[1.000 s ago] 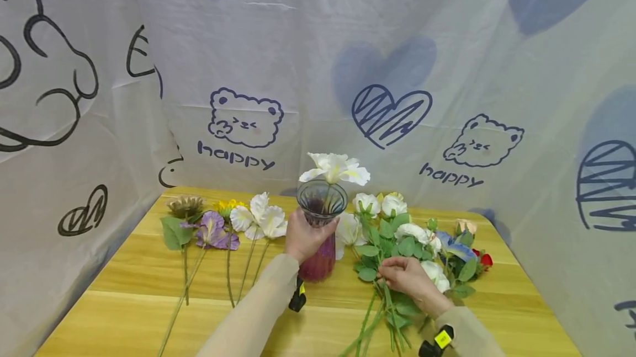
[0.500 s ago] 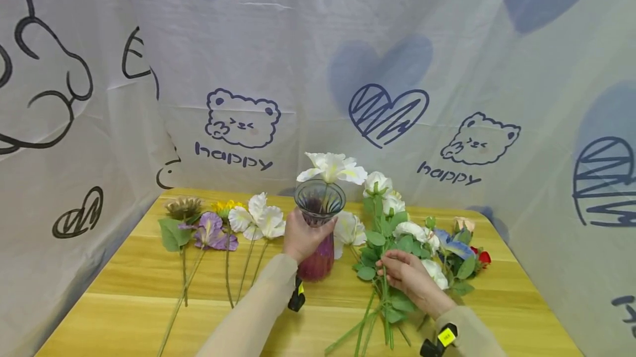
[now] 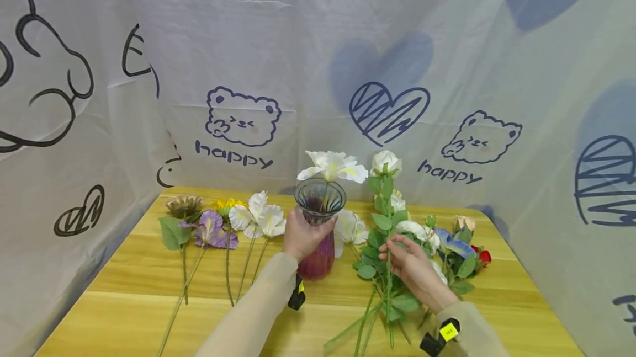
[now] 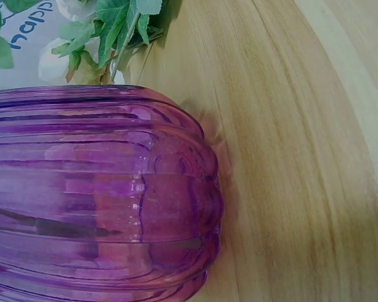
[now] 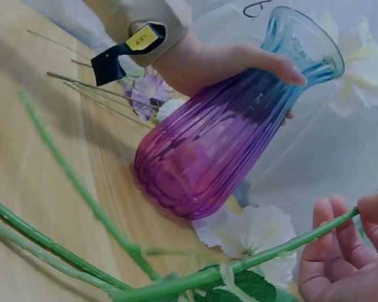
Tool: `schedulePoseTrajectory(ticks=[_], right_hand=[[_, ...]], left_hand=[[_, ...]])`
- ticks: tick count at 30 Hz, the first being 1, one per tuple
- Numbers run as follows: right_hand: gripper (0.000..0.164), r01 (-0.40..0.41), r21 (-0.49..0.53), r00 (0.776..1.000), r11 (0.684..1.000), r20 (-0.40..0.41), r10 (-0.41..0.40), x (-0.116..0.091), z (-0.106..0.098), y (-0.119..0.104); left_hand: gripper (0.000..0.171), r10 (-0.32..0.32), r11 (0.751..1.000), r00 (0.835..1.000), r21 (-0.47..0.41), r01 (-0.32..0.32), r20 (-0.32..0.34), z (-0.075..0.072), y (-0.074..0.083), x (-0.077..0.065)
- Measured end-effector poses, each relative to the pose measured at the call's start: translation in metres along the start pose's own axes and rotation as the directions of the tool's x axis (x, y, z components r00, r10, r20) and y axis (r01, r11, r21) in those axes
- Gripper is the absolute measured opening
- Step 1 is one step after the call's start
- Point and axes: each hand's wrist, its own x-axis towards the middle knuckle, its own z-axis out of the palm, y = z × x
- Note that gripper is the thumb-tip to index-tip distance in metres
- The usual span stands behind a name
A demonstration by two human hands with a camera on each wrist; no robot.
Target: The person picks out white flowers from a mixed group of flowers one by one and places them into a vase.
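Left grip [image 3: 305, 237], lower centre, is clasping a vase [image 3: 318, 262]; right grip [image 3: 411, 265], lower right, is pinching a white rose [image 3: 386, 163] by its stem [image 5: 283, 247].

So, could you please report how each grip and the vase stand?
Left grip round the vase, one white bloom in it. Right grip pinching a white rose by its stem, outside the vase. Between: another white flower, low on the table.
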Motion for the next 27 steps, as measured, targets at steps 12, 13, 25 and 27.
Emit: schedulePoseTrajectory(ticks=[12,13,25,27], right_hand=[[0.026,0.171,0.008,0.983,0.985,-0.065,-0.17,0.001,0.006,-0.016],[0.026,0.183,0.017,0.981,0.983,-0.073,-0.182,0.001,0.007,-0.018],[0.03,0.315,0.094,0.943,0.944,-0.14,-0.301,0.005,0.019,-0.043],[0.028,0.329,0.113,0.937,0.937,-0.158,-0.31,0.004,0.022,-0.048]], left_hand=[[0.044,0.014,1.0,1.0,0.011,-0.014,-0.003,0.008,-0.038,0.003],[0.044,0.013,1.0,1.0,0.013,-0.013,-0.001,0.008,-0.039,0.004],[0.042,-0.001,0.999,1.0,0.048,0.0,0.018,0.008,-0.039,0.004],[0.043,-0.006,0.999,1.0,0.052,0.005,0.019,0.008,-0.038,0.004]])
